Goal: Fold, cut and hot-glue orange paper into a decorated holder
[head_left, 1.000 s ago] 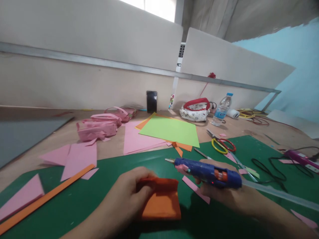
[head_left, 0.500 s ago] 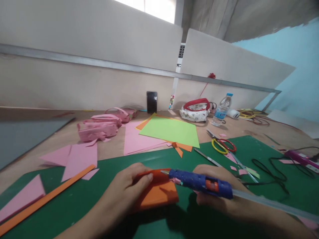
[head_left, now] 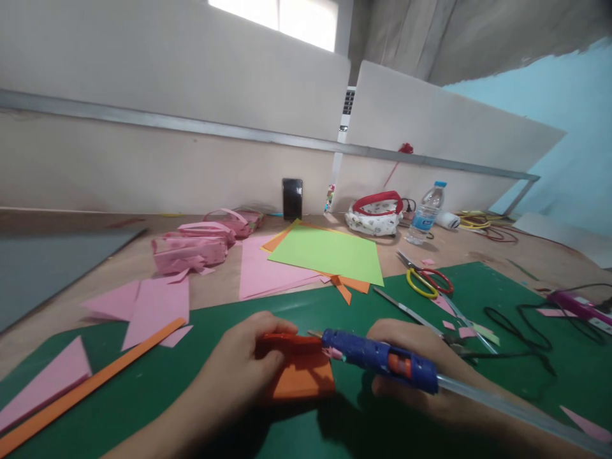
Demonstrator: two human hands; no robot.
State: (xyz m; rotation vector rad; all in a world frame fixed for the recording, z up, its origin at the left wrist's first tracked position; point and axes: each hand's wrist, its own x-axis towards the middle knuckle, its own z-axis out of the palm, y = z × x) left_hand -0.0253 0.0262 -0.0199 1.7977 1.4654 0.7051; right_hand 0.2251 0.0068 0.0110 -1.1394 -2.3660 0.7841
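Observation:
My left hand (head_left: 246,360) is closed on a folded piece of orange paper (head_left: 306,376), with the thumb against its near side and the fingers behind. In my right hand (head_left: 406,357) is a blue hot glue gun (head_left: 377,354), a clear glue stick (head_left: 497,395) running out of its back end. The metal nozzle points left and sits at the upper edge of the orange paper; whether it touches cannot be made out. Scraps of pink stick to the gun near the nozzle. Both hands are above a green cutting mat (head_left: 220,325).
Green paper (head_left: 329,252) lies on orange and pink sheets. Pink paper baskets (head_left: 191,248) stand at back left, an orange strip (head_left: 95,382) at left. Scissors (head_left: 423,280), a bottle (head_left: 425,213), a pouch (head_left: 375,217), a phone (head_left: 292,199) and a black cord (head_left: 521,350) are also there.
The glue gun has shifted slightly left and down along the paper's upper edge. The orange paper has tilted a little, and my left thumb has moved lower on it.

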